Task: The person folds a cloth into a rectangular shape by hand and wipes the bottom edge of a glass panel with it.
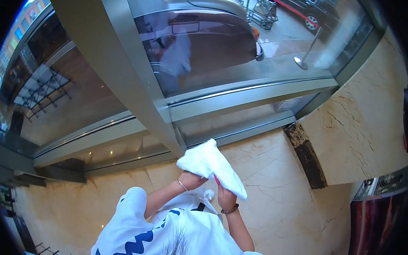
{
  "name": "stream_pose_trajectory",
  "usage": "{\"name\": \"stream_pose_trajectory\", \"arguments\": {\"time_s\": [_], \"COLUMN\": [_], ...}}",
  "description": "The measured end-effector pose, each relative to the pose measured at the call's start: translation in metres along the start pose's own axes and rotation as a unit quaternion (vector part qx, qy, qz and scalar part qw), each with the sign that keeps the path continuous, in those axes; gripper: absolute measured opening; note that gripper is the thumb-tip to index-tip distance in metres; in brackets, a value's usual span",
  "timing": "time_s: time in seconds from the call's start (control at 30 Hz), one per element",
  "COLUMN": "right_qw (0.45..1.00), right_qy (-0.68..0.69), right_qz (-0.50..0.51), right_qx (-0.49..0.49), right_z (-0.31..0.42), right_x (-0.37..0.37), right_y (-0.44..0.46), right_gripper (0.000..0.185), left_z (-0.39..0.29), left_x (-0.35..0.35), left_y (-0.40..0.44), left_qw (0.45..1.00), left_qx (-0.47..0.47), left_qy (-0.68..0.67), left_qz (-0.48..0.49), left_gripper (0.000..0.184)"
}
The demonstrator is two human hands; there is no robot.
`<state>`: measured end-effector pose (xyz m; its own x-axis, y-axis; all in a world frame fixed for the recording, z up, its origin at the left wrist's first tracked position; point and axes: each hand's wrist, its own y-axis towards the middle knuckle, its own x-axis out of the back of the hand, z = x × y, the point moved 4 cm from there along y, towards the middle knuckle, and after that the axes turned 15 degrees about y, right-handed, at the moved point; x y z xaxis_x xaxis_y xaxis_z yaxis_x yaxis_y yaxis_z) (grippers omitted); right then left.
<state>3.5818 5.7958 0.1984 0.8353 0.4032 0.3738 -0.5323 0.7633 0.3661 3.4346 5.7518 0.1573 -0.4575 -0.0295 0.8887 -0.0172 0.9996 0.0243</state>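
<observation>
A folded white cloth (210,163) is held out in front of the body, near the foot of the metal window frame. My left hand (191,180), with a thin bangle at the wrist, grips the cloth's lower left edge; its fingers are partly hidden beneath it. On the cloth's lower right side, my right hand (226,197) is closed on it, a red nail showing and a beaded bracelet at the wrist. Both hands are a short way apart, above the marble floor (270,179).
Large glass panes (201,54) in a grey metal frame (133,76) stand ahead, with a parked car (298,0) and a post stand (301,63) beyond. A marble pillar (358,116) rises at the right. A dark red object (376,225) is at the lower right.
</observation>
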Motion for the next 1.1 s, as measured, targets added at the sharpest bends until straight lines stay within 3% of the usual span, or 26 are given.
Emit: {"name": "stream_pose_trajectory", "arguments": {"time_s": [0.27, 0.4, 0.5, 0.6, 0.67, 0.73, 0.77, 0.8, 0.9, 1.1], "right_qw": [0.995, 0.99, 0.981, 0.981, 0.974, 0.971, 0.958, 0.958, 0.949, 0.947], "right_qy": [0.075, 0.12, 0.13, 0.125, 0.127, 0.066, 0.078, 0.079, 0.113, 0.11], "right_qz": [0.03, 0.067, 0.13, 0.148, 0.185, 0.22, 0.27, 0.27, 0.237, 0.264], "right_qx": [0.057, -0.009, -0.064, -0.017, -0.036, 0.066, 0.056, 0.055, 0.176, 0.146], "right_z": [-0.083, -0.166, -0.202, -0.216, -0.234, -0.247, -0.256, -0.266, -0.298, -0.367], "right_x": [-0.022, -0.013, -0.045, -0.071, -0.096, -0.124, -0.136, -0.142, -0.143, -0.094], "right_y": [0.172, 0.278, 0.369, 0.382, 0.399, 0.436, 0.46, 0.487, 0.562, 0.607], "right_gripper": [0.021, 0.021, 0.023, 0.023, 0.023, 0.024, 0.03, 0.03, 0.033, 0.033], "left_z": [0.086, 0.118, 0.178, 0.198, 0.224, 0.253, 0.268, 0.281, 0.306, 0.278], "left_x": [0.051, 0.035, 0.042, 0.041, 0.042, 0.056, 0.066, 0.071, 0.082, 0.059], "left_y": [0.116, 0.217, 0.282, 0.29, 0.3, 0.326, 0.343, 0.365, 0.44, 0.521], "left_qw": [0.991, 0.98, 0.969, 0.952, 0.946, 0.933, 0.92, 0.92, 0.917, 0.905], "left_qx": [0.063, 0.142, 0.196, 0.201, 0.27, 0.295, 0.314, 0.313, 0.316, 0.34], "left_qy": [0.088, 0.131, 0.143, 0.2, 0.137, 0.159, 0.179, 0.179, 0.195, 0.185], "left_qz": [-0.076, -0.044, -0.054, -0.114, -0.112, -0.133, -0.151, -0.15, -0.146, -0.176], "left_gripper": [0.043, 0.054, 0.058, 0.058, 0.058, 0.057, 0.055, 0.055, 0.054, 0.044]}}
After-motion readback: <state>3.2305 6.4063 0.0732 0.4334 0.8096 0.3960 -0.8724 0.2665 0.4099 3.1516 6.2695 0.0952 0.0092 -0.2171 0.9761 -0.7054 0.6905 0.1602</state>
